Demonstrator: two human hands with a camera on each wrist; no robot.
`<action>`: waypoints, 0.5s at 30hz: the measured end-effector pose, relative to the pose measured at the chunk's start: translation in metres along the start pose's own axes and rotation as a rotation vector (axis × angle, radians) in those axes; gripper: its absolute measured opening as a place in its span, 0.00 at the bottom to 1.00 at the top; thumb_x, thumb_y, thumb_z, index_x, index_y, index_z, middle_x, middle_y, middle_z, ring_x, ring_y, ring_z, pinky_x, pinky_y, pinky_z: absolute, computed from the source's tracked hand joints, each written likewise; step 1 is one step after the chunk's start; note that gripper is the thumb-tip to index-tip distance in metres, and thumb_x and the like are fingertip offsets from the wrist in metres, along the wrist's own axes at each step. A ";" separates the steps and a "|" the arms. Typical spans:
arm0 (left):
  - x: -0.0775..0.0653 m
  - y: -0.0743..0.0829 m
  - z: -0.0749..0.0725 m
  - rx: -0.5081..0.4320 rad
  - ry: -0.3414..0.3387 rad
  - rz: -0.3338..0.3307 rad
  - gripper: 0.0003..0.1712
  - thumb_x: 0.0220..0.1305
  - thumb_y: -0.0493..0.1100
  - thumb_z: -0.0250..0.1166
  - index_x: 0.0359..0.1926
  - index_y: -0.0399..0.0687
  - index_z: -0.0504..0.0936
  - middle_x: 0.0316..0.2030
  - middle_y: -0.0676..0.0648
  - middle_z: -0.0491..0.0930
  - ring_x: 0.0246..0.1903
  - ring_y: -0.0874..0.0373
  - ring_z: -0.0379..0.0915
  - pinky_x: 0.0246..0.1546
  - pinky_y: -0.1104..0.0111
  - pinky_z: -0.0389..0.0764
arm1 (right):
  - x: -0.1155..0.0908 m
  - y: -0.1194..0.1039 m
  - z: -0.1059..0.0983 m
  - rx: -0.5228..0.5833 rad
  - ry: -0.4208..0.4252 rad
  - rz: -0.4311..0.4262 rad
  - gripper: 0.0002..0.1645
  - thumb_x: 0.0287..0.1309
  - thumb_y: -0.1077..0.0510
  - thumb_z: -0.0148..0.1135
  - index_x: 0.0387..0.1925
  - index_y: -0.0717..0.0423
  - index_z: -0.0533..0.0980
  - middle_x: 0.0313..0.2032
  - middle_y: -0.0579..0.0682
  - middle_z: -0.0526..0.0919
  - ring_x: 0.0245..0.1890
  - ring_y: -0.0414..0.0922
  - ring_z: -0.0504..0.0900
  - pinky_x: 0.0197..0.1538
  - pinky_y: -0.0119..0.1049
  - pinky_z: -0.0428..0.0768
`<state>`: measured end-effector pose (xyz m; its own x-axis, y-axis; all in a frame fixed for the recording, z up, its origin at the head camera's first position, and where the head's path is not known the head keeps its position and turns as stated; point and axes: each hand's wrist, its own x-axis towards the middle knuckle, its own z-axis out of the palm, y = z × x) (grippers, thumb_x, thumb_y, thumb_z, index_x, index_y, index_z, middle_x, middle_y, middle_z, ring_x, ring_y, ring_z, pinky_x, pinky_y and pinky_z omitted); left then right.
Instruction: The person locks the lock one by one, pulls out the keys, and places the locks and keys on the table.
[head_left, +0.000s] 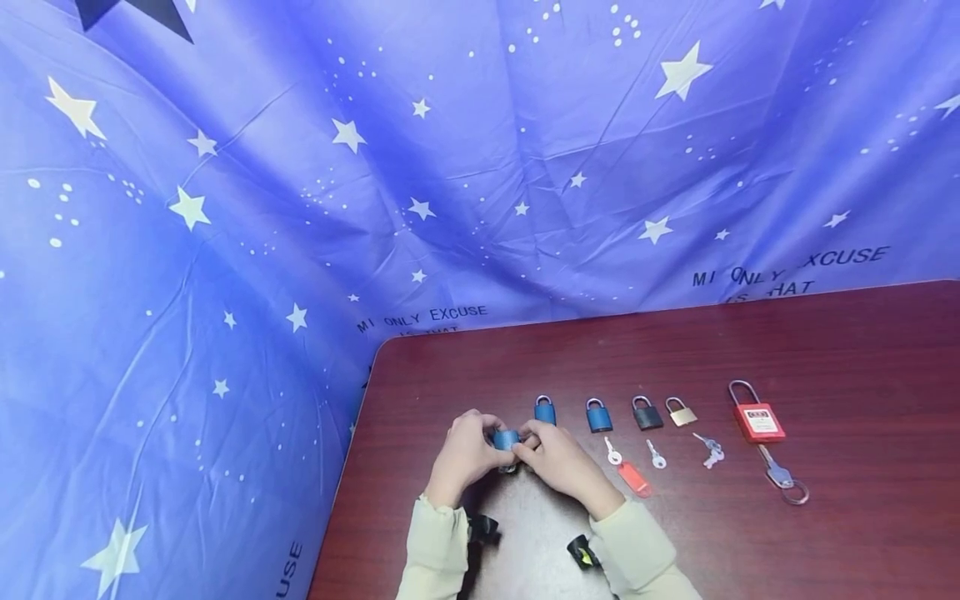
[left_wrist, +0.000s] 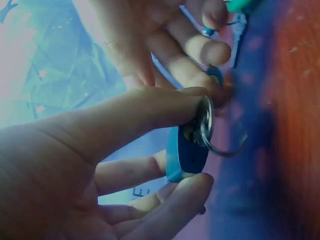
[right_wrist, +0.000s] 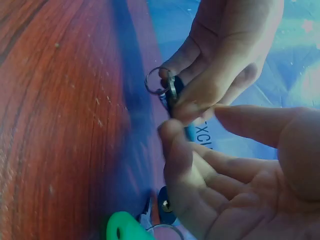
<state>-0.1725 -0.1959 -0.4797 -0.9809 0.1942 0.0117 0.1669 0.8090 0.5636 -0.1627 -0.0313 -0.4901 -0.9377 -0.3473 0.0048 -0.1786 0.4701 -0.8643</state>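
Observation:
A blue padlock [head_left: 506, 439] is held up between both hands over the near left of the table. My left hand [head_left: 467, 454] grips its body between thumb and fingers, as the left wrist view shows. A metal key ring [left_wrist: 231, 154] hangs at its keyhole face; the key itself is mostly covered by the thumb. My right hand [head_left: 561, 463] pinches the padlock's other side with thumb and index finger, partly hidden by the left thumb. Just beyond the hands stands another blue padlock [head_left: 545, 409]. A green key tag [right_wrist: 122, 227] lies near it, hidden in the head view.
To the right are a blue padlock [head_left: 598, 416], a black padlock [head_left: 648, 415], a brass padlock [head_left: 682, 414] and a red padlock [head_left: 760, 422]. Several keys lie before them, including one with a red tag [head_left: 634, 480]. A starry blue cloth [head_left: 450, 167] hangs behind the table.

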 end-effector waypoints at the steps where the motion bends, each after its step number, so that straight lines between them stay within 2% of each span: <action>1: -0.001 0.000 -0.001 -0.017 0.011 0.007 0.14 0.35 0.48 0.69 0.28 0.53 0.80 0.28 0.50 0.71 0.25 0.61 0.65 0.25 0.72 0.70 | 0.001 0.001 0.000 0.068 -0.014 0.012 0.17 0.57 0.54 0.56 0.43 0.63 0.73 0.27 0.45 0.79 0.26 0.43 0.78 0.30 0.35 0.76; 4: -0.001 0.002 -0.005 -0.062 0.039 0.044 0.13 0.37 0.48 0.69 0.29 0.54 0.80 0.27 0.51 0.70 0.23 0.64 0.65 0.23 0.73 0.71 | 0.002 0.004 -0.002 0.262 -0.053 0.042 0.20 0.60 0.54 0.55 0.45 0.68 0.70 0.27 0.50 0.79 0.24 0.47 0.78 0.26 0.38 0.77; 8: -0.002 0.009 -0.010 -0.128 0.054 0.084 0.13 0.40 0.49 0.70 0.30 0.55 0.80 0.27 0.52 0.70 0.22 0.67 0.67 0.24 0.74 0.72 | 0.004 0.004 -0.005 0.388 -0.077 0.049 0.22 0.61 0.51 0.53 0.44 0.68 0.69 0.28 0.53 0.80 0.27 0.49 0.79 0.30 0.41 0.79; 12: -0.003 0.013 -0.017 -0.224 0.005 0.087 0.19 0.41 0.54 0.72 0.35 0.54 0.80 0.30 0.53 0.72 0.25 0.65 0.71 0.26 0.73 0.74 | 0.004 0.000 -0.008 0.472 -0.070 0.043 0.22 0.61 0.50 0.53 0.43 0.67 0.71 0.30 0.55 0.81 0.28 0.48 0.80 0.34 0.41 0.79; 15: -0.003 0.011 -0.023 -0.340 -0.037 0.054 0.22 0.43 0.55 0.71 0.39 0.53 0.79 0.32 0.53 0.76 0.27 0.62 0.74 0.28 0.70 0.76 | 0.003 -0.003 -0.008 0.519 -0.037 0.036 0.21 0.61 0.52 0.54 0.44 0.68 0.71 0.33 0.57 0.81 0.30 0.46 0.81 0.36 0.39 0.80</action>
<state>-0.1697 -0.2007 -0.4547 -0.9662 0.2568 0.0230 0.1699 0.5669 0.8061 -0.1678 -0.0271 -0.4834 -0.9278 -0.3709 -0.0392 0.0337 0.0213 -0.9992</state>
